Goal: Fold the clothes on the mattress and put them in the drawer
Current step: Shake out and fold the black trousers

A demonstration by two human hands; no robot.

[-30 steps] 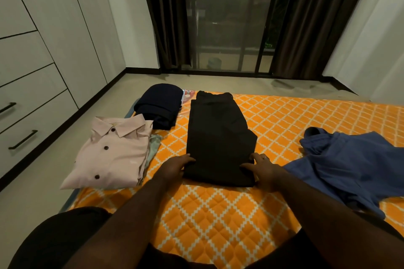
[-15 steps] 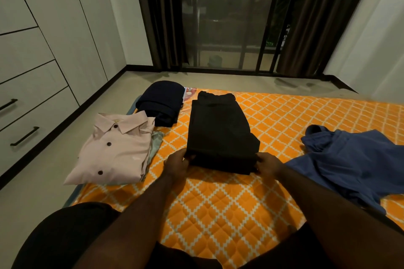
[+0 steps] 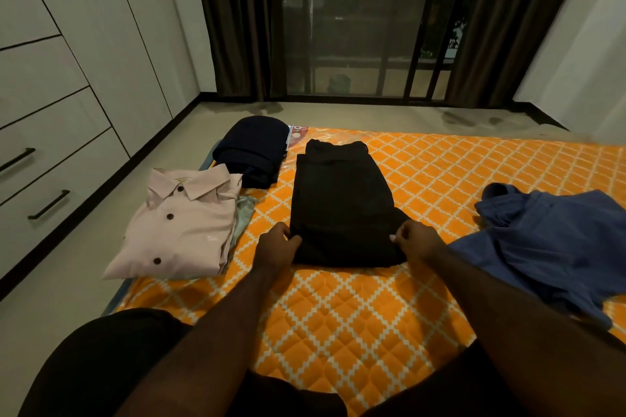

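Observation:
A folded black garment (image 3: 342, 203) lies in the middle of the orange quilted mattress (image 3: 355, 315). My left hand (image 3: 276, 244) pinches its near left corner, and my right hand (image 3: 415, 239) pinches its near right corner. A folded pale pink shirt (image 3: 179, 227) rests on the mattress's left edge, on top of a light green cloth. Behind it sits a folded navy garment (image 3: 252, 149). An unfolded blue shirt (image 3: 548, 244) lies spread at the right.
White wardrobe drawers (image 3: 44, 176) with black handles stand shut along the left wall, across a strip of bare floor (image 3: 61, 281). Dark curtains and a glass door fill the far wall. My knees in dark shorts are at the bottom.
Both hands moved from resting flat at the black garment's near edge to pinching its two near corners. The near edge has been drawn a little away from me.

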